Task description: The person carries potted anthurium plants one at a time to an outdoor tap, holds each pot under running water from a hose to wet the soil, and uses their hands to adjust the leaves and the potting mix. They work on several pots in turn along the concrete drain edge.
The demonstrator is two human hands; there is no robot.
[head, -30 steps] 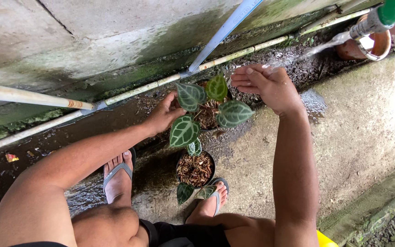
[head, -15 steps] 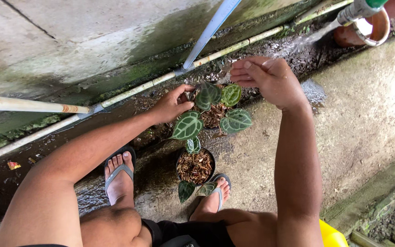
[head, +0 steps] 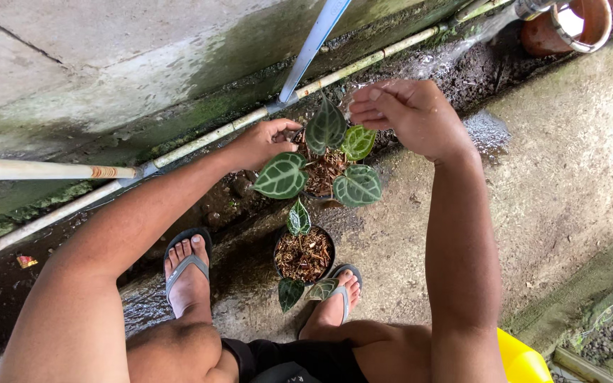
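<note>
Near the centre of the frame the left hand [head: 264, 144] grips the rim of the upper potted plant [head: 324, 164], fingers closed on its far-left edge, as it did a second ago. The right hand [head: 409, 113] hovers just above and right of the leaves, empty, fingers loosely curled together; it has drifted slightly toward the upper middle since then. The hose nozzle [head: 533, 8] at the upper right now sprays water along the dirt toward the plant. A second pot [head: 304, 254] with smaller leaves sits below it on the wet concrete floor [head: 569, 177], between the sandalled feet [head: 187, 273].
</note>
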